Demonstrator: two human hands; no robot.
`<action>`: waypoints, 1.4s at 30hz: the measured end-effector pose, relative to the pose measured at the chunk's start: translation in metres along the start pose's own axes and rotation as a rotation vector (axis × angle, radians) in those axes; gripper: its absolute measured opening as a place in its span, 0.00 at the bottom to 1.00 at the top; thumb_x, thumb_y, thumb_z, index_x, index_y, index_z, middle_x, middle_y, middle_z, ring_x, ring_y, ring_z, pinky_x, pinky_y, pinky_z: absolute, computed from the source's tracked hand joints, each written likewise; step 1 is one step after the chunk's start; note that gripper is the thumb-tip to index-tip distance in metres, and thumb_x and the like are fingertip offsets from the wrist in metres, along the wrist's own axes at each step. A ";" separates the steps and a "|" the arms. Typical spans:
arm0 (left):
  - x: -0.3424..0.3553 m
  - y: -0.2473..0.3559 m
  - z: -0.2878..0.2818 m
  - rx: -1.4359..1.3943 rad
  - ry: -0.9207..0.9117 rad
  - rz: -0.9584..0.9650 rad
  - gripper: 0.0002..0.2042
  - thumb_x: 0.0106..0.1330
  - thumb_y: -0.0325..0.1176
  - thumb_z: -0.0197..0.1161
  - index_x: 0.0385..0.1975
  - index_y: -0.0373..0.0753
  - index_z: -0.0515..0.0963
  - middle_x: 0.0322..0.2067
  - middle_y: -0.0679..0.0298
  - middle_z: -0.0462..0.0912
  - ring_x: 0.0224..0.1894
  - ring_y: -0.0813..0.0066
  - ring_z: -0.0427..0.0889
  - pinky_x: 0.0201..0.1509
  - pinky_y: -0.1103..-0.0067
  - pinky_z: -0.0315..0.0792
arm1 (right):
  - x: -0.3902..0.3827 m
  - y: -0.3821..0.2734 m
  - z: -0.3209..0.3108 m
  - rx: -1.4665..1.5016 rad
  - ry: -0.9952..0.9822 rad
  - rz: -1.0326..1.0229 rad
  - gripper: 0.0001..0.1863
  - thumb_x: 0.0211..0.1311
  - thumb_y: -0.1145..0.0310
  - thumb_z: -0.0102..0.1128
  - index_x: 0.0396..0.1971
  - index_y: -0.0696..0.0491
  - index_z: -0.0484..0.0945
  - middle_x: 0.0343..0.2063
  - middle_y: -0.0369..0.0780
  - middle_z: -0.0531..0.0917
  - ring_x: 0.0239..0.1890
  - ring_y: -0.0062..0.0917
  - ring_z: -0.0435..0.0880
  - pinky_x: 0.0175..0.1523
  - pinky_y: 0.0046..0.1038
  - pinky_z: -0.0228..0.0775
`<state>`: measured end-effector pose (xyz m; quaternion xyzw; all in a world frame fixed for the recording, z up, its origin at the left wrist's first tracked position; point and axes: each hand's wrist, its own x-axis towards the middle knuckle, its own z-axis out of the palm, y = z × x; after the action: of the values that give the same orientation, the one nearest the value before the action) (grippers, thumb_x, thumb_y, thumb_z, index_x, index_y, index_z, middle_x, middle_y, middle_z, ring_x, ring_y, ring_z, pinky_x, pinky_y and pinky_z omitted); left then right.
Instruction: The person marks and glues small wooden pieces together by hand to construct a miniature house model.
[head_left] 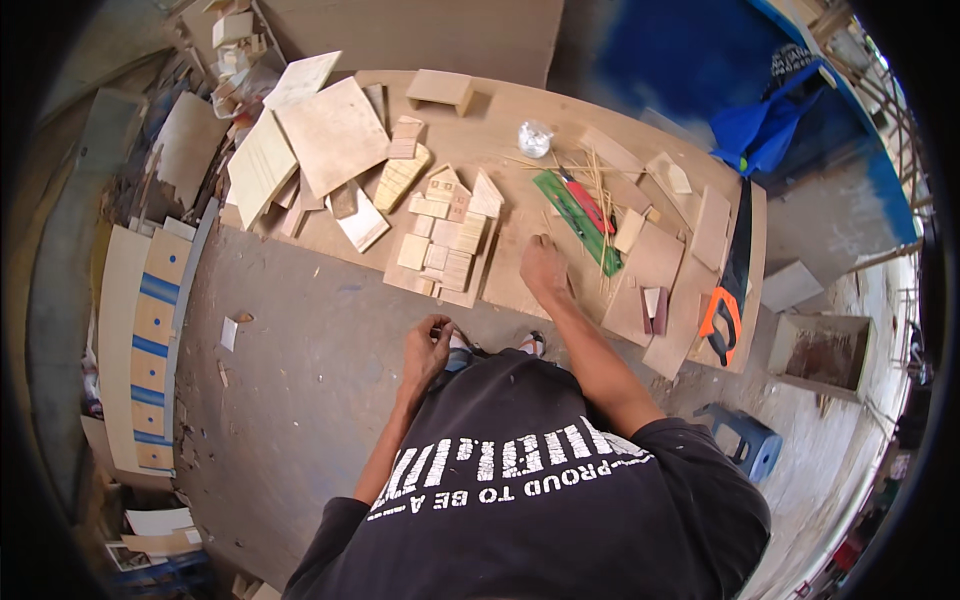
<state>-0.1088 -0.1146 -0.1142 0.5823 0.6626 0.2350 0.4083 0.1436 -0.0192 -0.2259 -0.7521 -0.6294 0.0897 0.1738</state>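
My right hand (545, 268) rests at the tabletop with its fingers curled in. Whatever they might hold is hidden. Just beyond it lie a green cutting mat (580, 222), a red-handled cutter (590, 206) and several thin bamboo sticks (601, 185). Off the table's front edge hangs my left hand (428, 345), its thumb and fingers drawn together; I cannot make out anything in the pinch. Between and beyond both hands stands a small wooden model house (445, 195), with pale wood blocks (434, 256) laid in front of it on a board.
Plywood sheets (332, 137) pile up at the table's left. An orange-handled handsaw (720, 325) lies along the right edge, near wood strips (711, 228). A clear plastic bag (535, 139) sits toward the back. A blue stool (745, 442) and an open box (822, 355) stand at right.
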 end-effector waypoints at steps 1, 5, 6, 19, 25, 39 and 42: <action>0.005 0.000 -0.003 -0.016 -0.038 0.031 0.10 0.67 0.32 0.63 0.41 0.32 0.82 0.32 0.55 0.86 0.34 0.67 0.85 0.39 0.72 0.77 | -0.001 -0.003 -0.001 -0.018 0.010 0.009 0.08 0.60 0.71 0.57 0.37 0.57 0.78 0.35 0.48 0.83 0.38 0.43 0.85 0.41 0.44 0.78; 0.045 0.009 0.004 -0.111 -0.122 0.188 0.10 0.66 0.30 0.64 0.42 0.32 0.81 0.34 0.54 0.86 0.37 0.66 0.86 0.41 0.74 0.78 | -0.013 -0.013 -0.013 0.273 0.096 -0.089 0.04 0.63 0.75 0.56 0.34 0.60 0.75 0.28 0.46 0.83 0.30 0.37 0.84 0.33 0.38 0.75; 0.057 0.015 0.008 -0.168 -0.147 0.281 0.10 0.64 0.28 0.65 0.42 0.31 0.81 0.33 0.53 0.86 0.35 0.65 0.86 0.39 0.73 0.78 | -0.018 -0.020 -0.016 0.614 0.017 0.068 0.04 0.65 0.75 0.56 0.35 0.60 0.76 0.27 0.42 0.82 0.28 0.30 0.82 0.31 0.32 0.73; 0.103 0.012 0.025 -0.265 -0.324 0.600 0.09 0.61 0.24 0.68 0.40 0.33 0.83 0.35 0.52 0.84 0.37 0.58 0.84 0.41 0.71 0.77 | -0.069 -0.090 -0.068 1.350 -0.154 0.549 0.07 0.65 0.74 0.60 0.41 0.60 0.79 0.29 0.35 0.84 0.26 0.12 0.76 0.26 0.15 0.64; 0.114 0.003 0.017 -0.241 -0.303 0.516 0.09 0.62 0.27 0.69 0.39 0.31 0.83 0.35 0.53 0.85 0.37 0.64 0.85 0.42 0.73 0.77 | -0.048 -0.096 -0.066 1.235 -0.308 0.483 0.07 0.63 0.73 0.61 0.38 0.60 0.80 0.27 0.35 0.85 0.25 0.13 0.79 0.27 0.16 0.66; 0.165 0.000 0.036 -0.190 0.048 0.482 0.07 0.60 0.22 0.64 0.37 0.26 0.79 0.54 0.45 0.80 0.30 0.62 0.85 0.35 0.74 0.79 | 0.015 -0.010 -0.032 0.672 -0.148 0.256 0.07 0.61 0.70 0.63 0.33 0.57 0.83 0.26 0.41 0.86 0.30 0.24 0.85 0.39 0.26 0.77; 0.165 0.007 0.037 -0.186 0.041 0.441 0.07 0.60 0.22 0.64 0.36 0.26 0.78 0.54 0.45 0.79 0.31 0.62 0.86 0.35 0.75 0.79 | 0.013 0.000 -0.029 0.655 -0.183 0.255 0.07 0.61 0.69 0.63 0.34 0.57 0.83 0.26 0.41 0.86 0.30 0.24 0.85 0.39 0.26 0.77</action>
<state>-0.0726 0.0393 -0.1735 0.6678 0.5031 0.3902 0.3856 0.1560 -0.0112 -0.1977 -0.7179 -0.4813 0.3744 0.3358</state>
